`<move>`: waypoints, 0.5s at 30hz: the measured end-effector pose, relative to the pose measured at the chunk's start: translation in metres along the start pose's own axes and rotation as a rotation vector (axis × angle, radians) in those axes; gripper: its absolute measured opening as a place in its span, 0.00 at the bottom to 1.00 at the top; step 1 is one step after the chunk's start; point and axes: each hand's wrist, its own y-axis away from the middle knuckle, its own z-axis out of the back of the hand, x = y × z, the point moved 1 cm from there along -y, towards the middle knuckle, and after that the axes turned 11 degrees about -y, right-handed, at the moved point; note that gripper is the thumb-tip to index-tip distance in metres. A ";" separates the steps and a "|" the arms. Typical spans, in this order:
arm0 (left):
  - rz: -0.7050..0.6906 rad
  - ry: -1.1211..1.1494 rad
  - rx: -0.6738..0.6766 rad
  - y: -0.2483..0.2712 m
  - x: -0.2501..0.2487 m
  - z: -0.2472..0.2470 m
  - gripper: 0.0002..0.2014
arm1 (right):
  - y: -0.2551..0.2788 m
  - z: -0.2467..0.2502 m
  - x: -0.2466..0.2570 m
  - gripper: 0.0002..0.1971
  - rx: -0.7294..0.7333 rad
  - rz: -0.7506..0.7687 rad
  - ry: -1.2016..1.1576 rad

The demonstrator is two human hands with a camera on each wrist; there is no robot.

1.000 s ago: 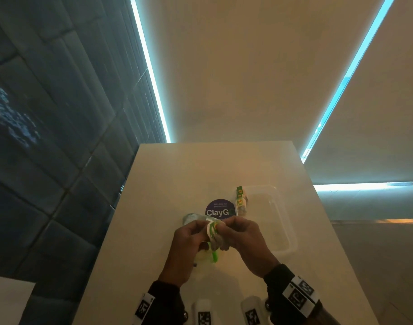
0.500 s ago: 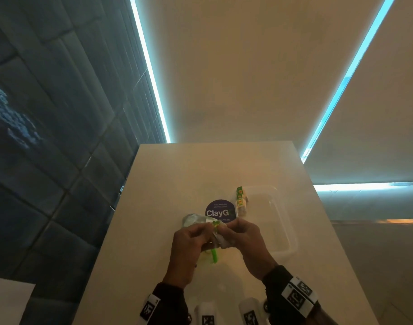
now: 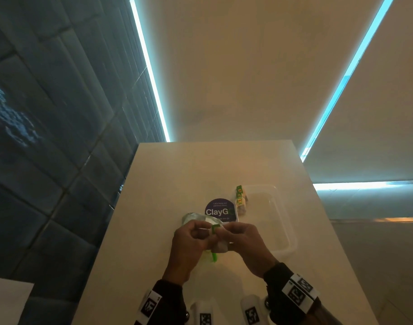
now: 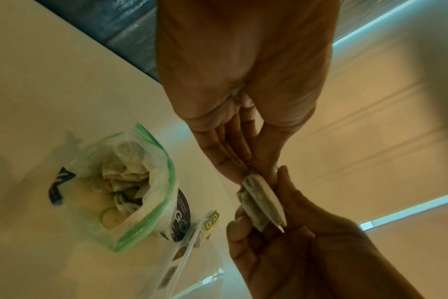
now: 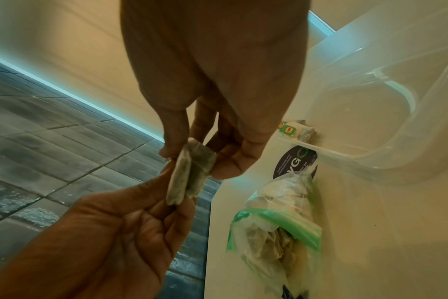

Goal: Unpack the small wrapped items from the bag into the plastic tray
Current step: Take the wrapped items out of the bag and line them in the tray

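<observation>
Fingers of the left hand [image 3: 189, 240] and right hand [image 3: 244, 240] pinch one tea bag [image 5: 189, 174] between them, held in the air above the white table [image 3: 177, 174], each hand closed on an opposite end. Zip-lock bag [image 4: 131, 182] with the green seal lies open on the table under the hands, more tea bags inside. Clear plastic tray [image 3: 285, 216] sits at two o'clock from the hands, with wrapped tea bags [image 3: 240, 199] at its left edge, beside a round purple sticker [image 3: 219, 211].

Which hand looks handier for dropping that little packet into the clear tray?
Probably the right hand: it already pinches the packet, and the tray sits on its side.
</observation>
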 end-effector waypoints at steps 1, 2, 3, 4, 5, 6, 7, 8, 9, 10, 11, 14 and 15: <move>-0.004 -0.038 -0.006 0.000 0.001 0.000 0.16 | -0.001 0.000 -0.002 0.17 -0.019 0.000 0.008; -0.012 -0.070 -0.008 0.001 0.001 0.000 0.17 | -0.002 0.000 -0.003 0.16 -0.042 0.003 0.013; -0.024 -0.081 0.003 0.002 0.000 0.000 0.17 | -0.002 0.000 -0.005 0.14 -0.066 0.010 0.021; -0.027 -0.072 0.030 0.002 -0.001 0.000 0.18 | -0.002 -0.001 -0.006 0.12 -0.086 0.017 0.029; -0.022 -0.064 0.071 0.002 0.000 0.002 0.18 | -0.002 -0.001 -0.006 0.11 -0.101 0.026 0.035; -0.004 -0.082 0.117 0.001 0.004 0.005 0.18 | -0.003 -0.001 -0.007 0.10 -0.115 0.037 0.035; 0.017 -0.140 0.148 -0.002 0.011 0.009 0.16 | -0.003 0.001 -0.006 0.10 -0.131 0.047 0.027; 0.033 -0.237 0.147 -0.006 0.019 0.014 0.13 | -0.004 0.003 -0.005 0.10 -0.150 0.051 0.015; 0.038 -0.368 0.116 -0.012 0.029 0.019 0.09 | -0.005 0.005 -0.004 0.10 -0.166 0.050 0.006; 0.029 -0.495 0.083 -0.016 0.038 0.025 0.07 | -0.006 0.008 -0.003 0.10 -0.179 0.048 0.000; 0.006 -0.586 0.071 -0.022 0.045 0.028 0.08 | -0.007 0.010 -0.002 0.10 -0.188 0.047 -0.006; -0.118 -0.790 0.204 -0.032 0.061 0.017 0.15 | -0.009 0.015 -0.003 0.10 -0.200 0.033 -0.020; -0.161 -0.843 0.232 -0.035 0.065 0.010 0.15 | -0.009 0.015 -0.004 0.10 -0.195 0.024 -0.020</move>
